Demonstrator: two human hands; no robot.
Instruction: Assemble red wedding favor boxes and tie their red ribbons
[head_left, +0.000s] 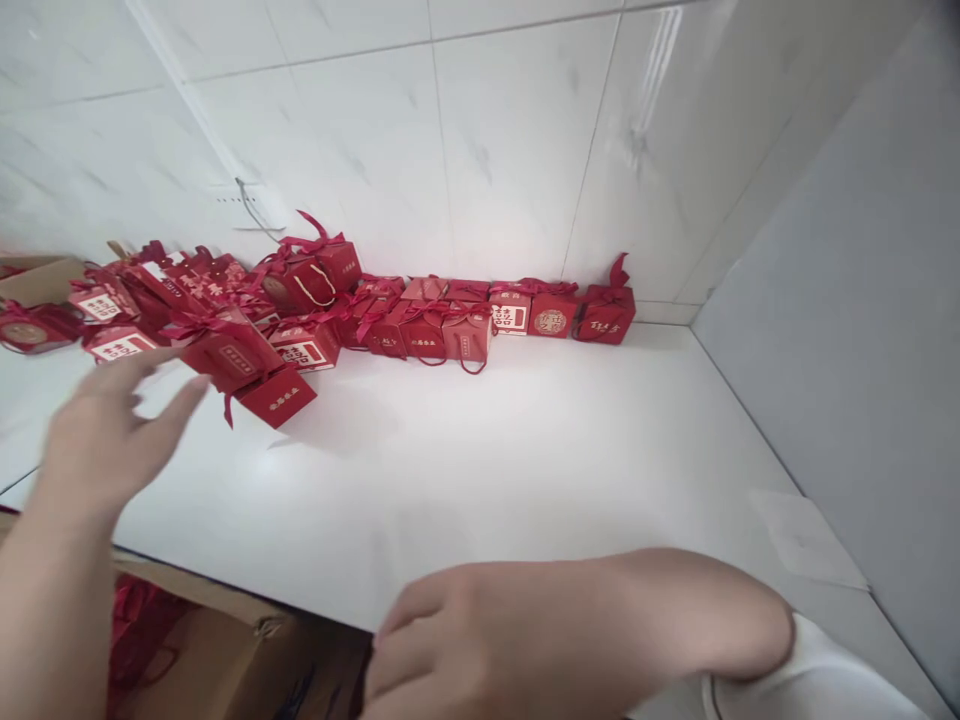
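My left hand [112, 430] is at the left, thumb and fingers apart, its fingertips close beside a red gift box [232, 350] with a ribbon on top. I cannot tell whether they touch it. That box leans tilted against another red gift box [277, 397] with gold lettering. Low in the view, my right hand [442, 640] is over the table's front edge with its fingers curled downward. The fingertips are out of sight, so whatever they hold, if anything, is hidden.
Several red gift boxes with ribbons [427, 335] stand along the tiled wall [510, 150] on the white table [487, 450]. Below the front edge is an open cardboard box [217, 640] with red items inside. Another carton [45, 280] sits far left. A grey panel [847, 300] bounds the right.
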